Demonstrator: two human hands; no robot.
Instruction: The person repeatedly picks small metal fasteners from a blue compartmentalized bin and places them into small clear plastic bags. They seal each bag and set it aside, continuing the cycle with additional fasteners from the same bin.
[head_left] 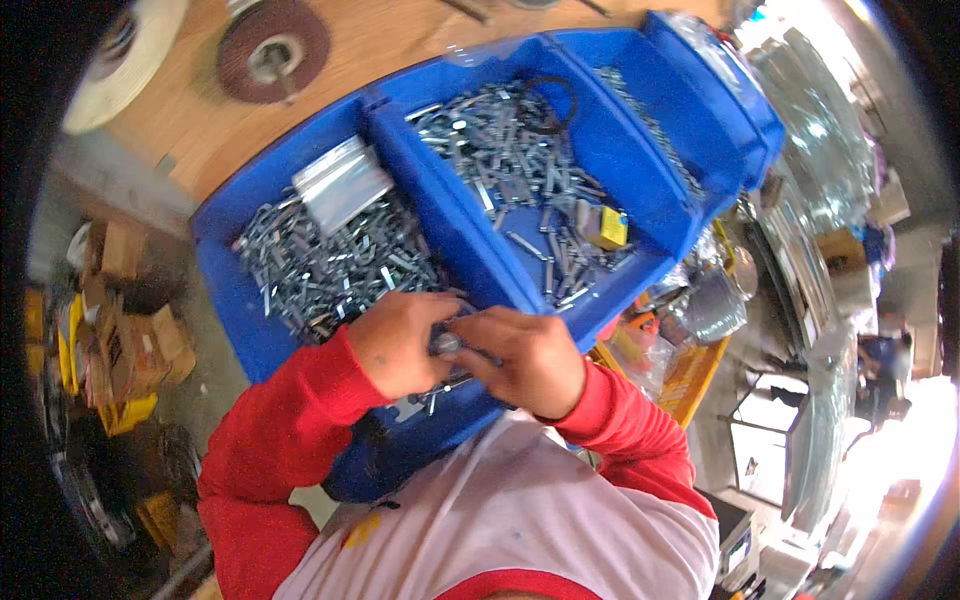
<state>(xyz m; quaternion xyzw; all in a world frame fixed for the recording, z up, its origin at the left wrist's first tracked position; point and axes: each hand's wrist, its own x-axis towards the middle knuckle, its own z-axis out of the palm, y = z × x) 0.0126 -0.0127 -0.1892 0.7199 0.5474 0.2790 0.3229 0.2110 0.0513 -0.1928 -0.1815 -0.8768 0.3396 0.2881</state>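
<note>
Both of my hands meet over the front of a blue plastic bin full of small loose metal pieces. Between the fingertips is a small, dark, round metal part, too small and blurred to name. My left hand is closed on it from one side. From the other side my right hand pinches it with curled fingers. Behind the hands, a shiny silver metal block or packet lies on the pile.
Beside it, a second blue bin holds more metal pieces, a black ring and a yellow-and-white item. More blue bins continue right. A brown abrasive wheel rests on the wooden table. A yellow crate stands right.
</note>
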